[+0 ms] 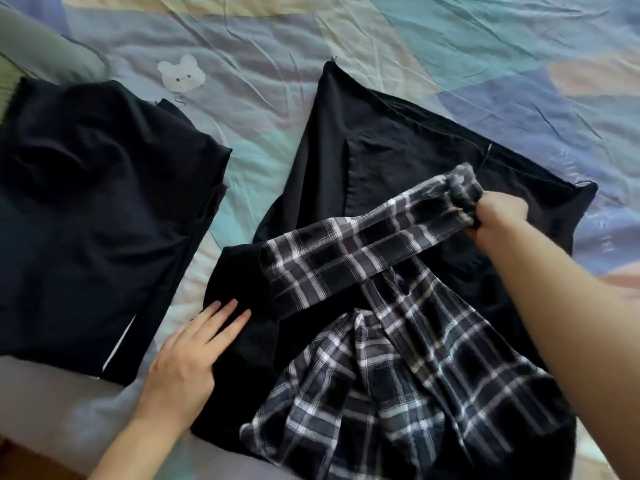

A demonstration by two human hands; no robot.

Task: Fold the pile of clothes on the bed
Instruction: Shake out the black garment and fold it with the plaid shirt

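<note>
Plaid shirt [398,368] sleeve gripped by right hand [498,220]

Bed [415,36] w/ crumpled pastel patchwork sheet, white bear print [181,73] near top left. Black garment [93,209] lies at left. 2nd black garment [381,140] spread at centre-right, w/ plaid shirt [381,375] on top.

Soft, even daylight, faint shadows, slight overall blur, wide-angle bending at edges.
</note>
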